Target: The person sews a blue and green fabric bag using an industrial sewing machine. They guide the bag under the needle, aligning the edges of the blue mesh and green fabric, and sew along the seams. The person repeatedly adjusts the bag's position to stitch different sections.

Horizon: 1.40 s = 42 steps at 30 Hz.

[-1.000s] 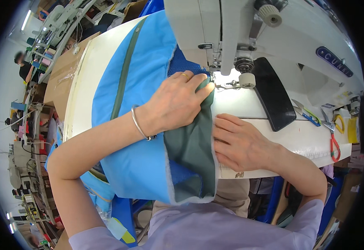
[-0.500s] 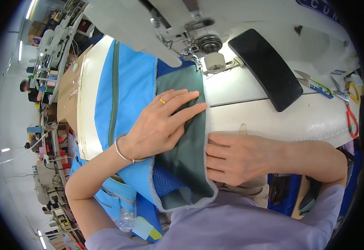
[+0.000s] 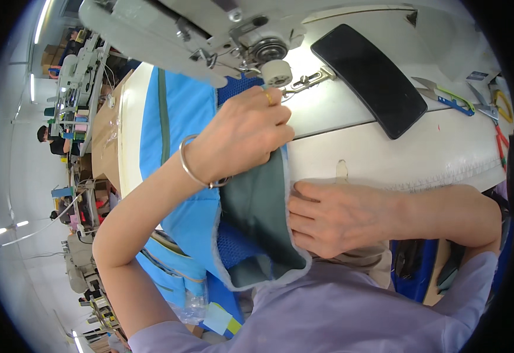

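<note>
A blue and dark green fabric piece (image 3: pixel 254 194) with grey edging lies on the white sewing table and droops over its front edge. Just in front of the sewing machine's presser area, my left hand (image 3: pixel 245 132) is closed above the green panel. Its fingertips are hidden, so what they pinch cannot be made out. My right hand (image 3: pixel 336 217) has its fingers bent around the right edge of the fabric piece. The sewing machine head (image 3: pixel 245 35) stands over the far end of the fabric, and my left hand hides the needle.
Right of the machine lies a black phone (image 3: pixel 372 79). Thread snips (image 3: pixel 445 97) and red-handled scissors (image 3: pixel 497 126) are farther right. More blue fabric (image 3: pixel 171 270) hangs at lower left. Other sewing machines (image 3: pixel 74 76) and a person (image 3: pixel 54 141) are at far left.
My left hand has moved away from me toward the presser area, its spread fingers now curled in. My right hand stays at the fabric's edge. The view has shifted slightly.
</note>
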Available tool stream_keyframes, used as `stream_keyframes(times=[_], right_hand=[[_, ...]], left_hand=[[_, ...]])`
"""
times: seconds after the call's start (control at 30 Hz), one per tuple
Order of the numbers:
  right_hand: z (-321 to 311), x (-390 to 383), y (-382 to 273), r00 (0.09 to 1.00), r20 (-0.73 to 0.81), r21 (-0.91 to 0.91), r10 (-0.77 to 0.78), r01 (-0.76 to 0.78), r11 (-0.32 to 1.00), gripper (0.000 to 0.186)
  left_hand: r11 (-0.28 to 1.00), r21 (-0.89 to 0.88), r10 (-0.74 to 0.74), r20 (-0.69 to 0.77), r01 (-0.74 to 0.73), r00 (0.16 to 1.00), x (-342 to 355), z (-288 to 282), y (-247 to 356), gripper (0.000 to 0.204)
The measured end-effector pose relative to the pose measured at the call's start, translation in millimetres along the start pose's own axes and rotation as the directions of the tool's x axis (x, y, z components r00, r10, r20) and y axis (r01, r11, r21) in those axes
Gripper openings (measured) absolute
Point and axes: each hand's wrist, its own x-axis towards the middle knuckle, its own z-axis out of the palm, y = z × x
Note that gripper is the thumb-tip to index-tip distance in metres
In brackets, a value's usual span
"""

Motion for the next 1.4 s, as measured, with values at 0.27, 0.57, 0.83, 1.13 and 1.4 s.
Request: stream_keyframes(times=[0.27,0.57,0.83,1.13,1.4], right_hand=[[1.3,-3.7,-2.4,1.0,-0.004,-0.096,-0.009,0.008,0.995,0.014],[-1.5,-3.5,-0.6,0.998,0.057,-0.025,0.0,0.001,1.0,0.013],[0.3,-5.0,1.9,0.998,0.063,0.056,0.002,-0.005,0.998,0.014],[4.4,-7.1,1.7,1.0,0.02,0.108,0.011,-0.013,0.994,0.018],[6.1,-8.6,4.2,0.998,0.055,0.081,0.0,-0.005,0.997,0.015]], left_hand=[[0.912,-0.32,-0.284,-0.04,0.257,0.958,-26.9,7.1,66.4,0.024],[0.946,-0.117,-0.32,-0.194,0.302,0.927,-38.7,9.3,69.6,0.056],[0.81,-0.187,-0.573,-0.051,0.556,0.818,-15.2,-4.2,43.3,0.021],[0.528,-0.424,-0.829,-0.071,0.735,0.554,-28.2,15.0,60.3,0.036],[0.832,0.377,-0.403,-0.09,0.406,0.911,-6.7,-9.9,63.6,0.039]])
